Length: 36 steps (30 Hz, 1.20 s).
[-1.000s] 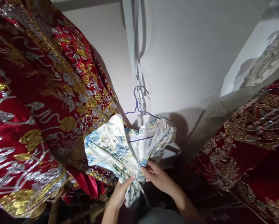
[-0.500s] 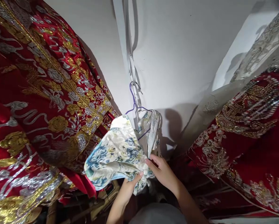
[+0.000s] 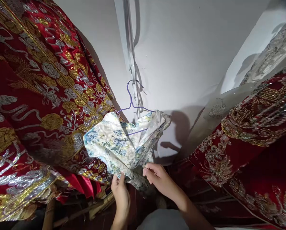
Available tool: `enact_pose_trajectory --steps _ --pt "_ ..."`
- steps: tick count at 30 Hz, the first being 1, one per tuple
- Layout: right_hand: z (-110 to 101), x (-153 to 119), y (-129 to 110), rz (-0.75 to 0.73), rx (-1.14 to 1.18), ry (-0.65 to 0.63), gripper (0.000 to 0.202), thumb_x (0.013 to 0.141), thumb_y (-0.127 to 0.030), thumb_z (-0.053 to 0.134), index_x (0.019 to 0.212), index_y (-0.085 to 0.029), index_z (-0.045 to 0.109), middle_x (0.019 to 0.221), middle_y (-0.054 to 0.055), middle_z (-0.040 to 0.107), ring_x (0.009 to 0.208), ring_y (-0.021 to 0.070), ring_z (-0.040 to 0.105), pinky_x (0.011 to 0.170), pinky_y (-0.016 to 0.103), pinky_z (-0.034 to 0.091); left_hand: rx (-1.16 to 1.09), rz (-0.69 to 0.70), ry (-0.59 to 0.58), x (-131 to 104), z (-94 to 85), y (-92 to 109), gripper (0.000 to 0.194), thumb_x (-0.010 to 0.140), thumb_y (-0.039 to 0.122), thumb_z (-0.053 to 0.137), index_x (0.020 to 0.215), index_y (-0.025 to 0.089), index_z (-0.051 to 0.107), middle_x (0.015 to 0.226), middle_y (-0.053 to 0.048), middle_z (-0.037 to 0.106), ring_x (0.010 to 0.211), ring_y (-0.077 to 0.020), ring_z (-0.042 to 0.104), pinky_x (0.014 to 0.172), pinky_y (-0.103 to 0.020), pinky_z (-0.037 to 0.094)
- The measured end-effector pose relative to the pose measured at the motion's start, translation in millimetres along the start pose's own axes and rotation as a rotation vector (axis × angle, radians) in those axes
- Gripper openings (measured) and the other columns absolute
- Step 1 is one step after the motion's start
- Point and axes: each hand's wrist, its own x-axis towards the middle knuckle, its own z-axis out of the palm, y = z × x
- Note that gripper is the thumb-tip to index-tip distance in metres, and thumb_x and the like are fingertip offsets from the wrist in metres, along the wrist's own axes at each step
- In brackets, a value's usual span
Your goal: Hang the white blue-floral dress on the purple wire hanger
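A white floral top [image 3: 114, 140] with blue and yellow print hangs, creased and tilted, on a thin purple hanger [image 3: 131, 103]. The hanger's hook catches a white hanging strap [image 3: 133, 68] against the wall. At the lower left hem, my left hand [image 3: 121, 191] pinches the cloth between thumb and fingers. My right hand [image 3: 161, 180] is closed with its fingertips at the lower right edge of the top; the bit of cloth between them is mostly hidden. Through the open V neckline, the hanger's lower bar shows.
A red garment with gold and silver embroidery [image 3: 52, 95] fills the left side. On the right hang another red beaded garment [image 3: 248, 134] and a pale sheer one [image 3: 269, 57]. Behind is a white wall [image 3: 181, 57]. Wooden pieces [image 3: 101, 204] lie low on the left.
The top's right side has spread outward and its front now lies more evenly across the hanger. My left hand has moved left along the hem; my right hand has shifted slightly down.
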Motion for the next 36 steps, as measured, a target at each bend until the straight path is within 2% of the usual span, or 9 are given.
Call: enact_pose_trajectory --steps 6,10,14,19,24,28,31,34,36 --pt "6 18 15 0.063 -0.051 0.039 0.029 0.099 -0.050 0.047 0.103 -0.022 0.053 0.067 -0.004 0.054 0.060 0.0138 0.050 0.061 0.026 0.035 -0.043 -0.139 -0.210 -16 2.4 -8 0.034 0.061 0.037 0.079 0.086 0.016 0.069 0.082 -0.004 0.072 0.079 -0.0221 0.067 0.079 -0.034 0.052" --pt "15 25 15 0.040 -0.043 0.048 0.030 0.099 -0.051 0.045 0.094 -0.023 0.051 0.066 -0.004 0.052 0.060 0.0146 0.050 0.061 0.027 0.036 0.012 -0.253 -0.178 -18 -6.4 -5 0.034 0.052 0.039 0.082 0.068 0.016 0.062 0.068 -0.001 0.068 0.069 -0.0211 0.066 0.072 -0.033 0.052" --pt "25 33 13 0.020 -0.081 0.194 0.025 0.096 -0.048 0.051 0.097 -0.024 0.047 0.069 -0.005 0.051 0.066 0.0156 0.052 0.065 0.027 0.038 -0.001 -0.286 -0.241 -16 -5.9 10 0.041 0.052 0.039 0.080 0.085 0.016 0.069 0.083 -0.005 0.074 0.087 -0.0274 0.070 0.082 -0.038 0.053" --pt "30 37 4 -0.056 -0.020 0.087 0.029 0.097 -0.039 0.047 0.073 -0.022 0.044 0.061 -0.005 0.045 0.056 0.0119 0.042 0.058 0.026 0.030 0.026 -0.247 -0.320 -8 -1.5 18 0.033 0.055 0.037 0.078 0.082 0.021 0.066 0.082 -0.006 0.072 0.088 -0.0261 0.067 0.079 -0.035 0.052" --pt "24 32 5 -0.090 0.114 0.204 0.031 0.089 -0.033 0.054 0.062 -0.021 0.045 0.054 -0.006 0.037 0.052 0.0105 0.035 0.053 0.025 0.026 0.008 0.067 -0.004 16 -13.3 13 0.026 0.063 0.033 0.071 0.070 0.020 0.049 0.065 0.005 0.051 0.064 -0.0131 0.050 0.064 -0.025 0.043" --pt "17 24 9 -0.086 0.124 0.215 0.029 0.087 -0.034 0.058 0.062 -0.020 0.051 0.051 -0.005 0.045 0.050 0.0106 0.041 0.052 0.024 0.030 -0.006 0.449 0.197 25 -21.9 19 0.027 0.070 0.027 0.069 0.091 0.021 0.053 0.086 0.004 0.051 0.079 -0.0116 0.050 0.077 -0.024 0.041" --pt "17 21 8 -0.090 0.138 0.256 0.031 0.087 -0.035 0.061 0.061 -0.020 0.051 0.050 -0.005 0.043 0.048 0.0099 0.040 0.050 0.024 0.029 0.245 0.756 -0.017 13 -19.1 17 0.027 0.081 0.025 0.070 0.103 0.021 0.056 0.102 -0.002 0.054 0.099 -0.0172 0.054 0.091 -0.030 0.042" --pt "20 23 5 -0.090 0.162 0.254 0.031 0.086 -0.035 0.062 0.061 -0.019 0.053 0.049 -0.005 0.044 0.047 0.0095 0.040 0.048 0.023 0.029 0.529 0.865 -0.366 -4 -4.2 8 0.031 0.086 0.024 0.068 0.115 0.021 0.057 0.113 -0.008 0.054 0.111 -0.0228 0.053 0.097 -0.036 0.043" --pt "23 25 5 -0.100 0.170 0.240 0.029 0.085 -0.034 0.063 0.062 -0.019 0.055 0.050 -0.005 0.046 0.047 0.0095 0.041 0.049 0.023 0.030 0.631 0.907 -0.469 -11 9.5 3 0.034 0.086 0.022 0.065 0.119 0.021 0.058 0.118 -0.010 0.053 0.115 -0.0250 0.053 0.099 -0.039 0.044"
